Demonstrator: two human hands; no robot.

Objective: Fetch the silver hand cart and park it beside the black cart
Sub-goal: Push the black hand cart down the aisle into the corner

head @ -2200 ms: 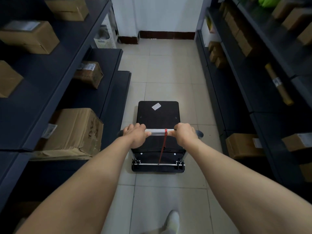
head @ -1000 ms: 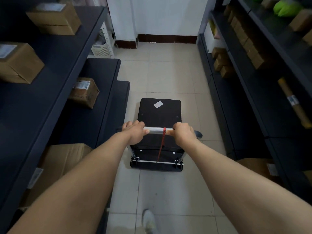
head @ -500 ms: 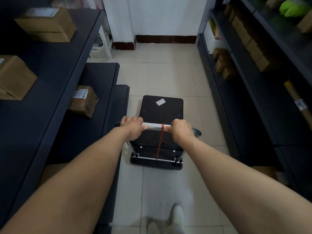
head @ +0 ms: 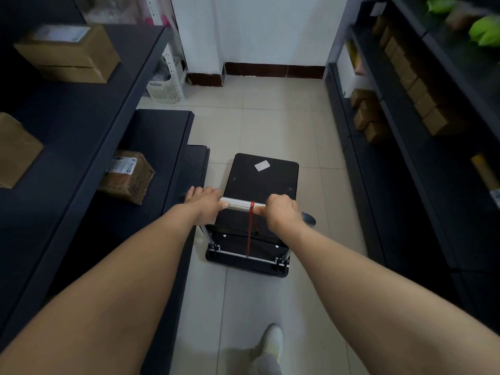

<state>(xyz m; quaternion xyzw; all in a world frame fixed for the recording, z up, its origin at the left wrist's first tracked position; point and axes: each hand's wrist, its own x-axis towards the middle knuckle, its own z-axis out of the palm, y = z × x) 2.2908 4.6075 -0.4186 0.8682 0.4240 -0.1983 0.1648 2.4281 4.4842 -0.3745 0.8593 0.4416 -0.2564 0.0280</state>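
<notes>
A hand cart [head: 261,182] with a black deck, a white sticker and a silver push handle [head: 239,206] stands on the tiled aisle floor ahead of me. A red strap [head: 250,231] hangs from the middle of the handle down to the cart's base. My left hand [head: 205,201] grips the handle's left end. My right hand [head: 282,209] grips its right end. Both arms are stretched out toward the cart. No second cart shows in view.
Dark shelving with cardboard boxes [head: 127,175] lines the left side, and a low black platform [head: 193,165] juts toward the cart. More dark shelves with small boxes [head: 370,117] run along the right. A white basket [head: 165,89] and the white wall [head: 257,31] close the aisle's far end.
The cart has rolled forward along the aisle with me behind it; shelves and boxes have slid back past me and the end wall is nearer. Both hands have kept their grip.
</notes>
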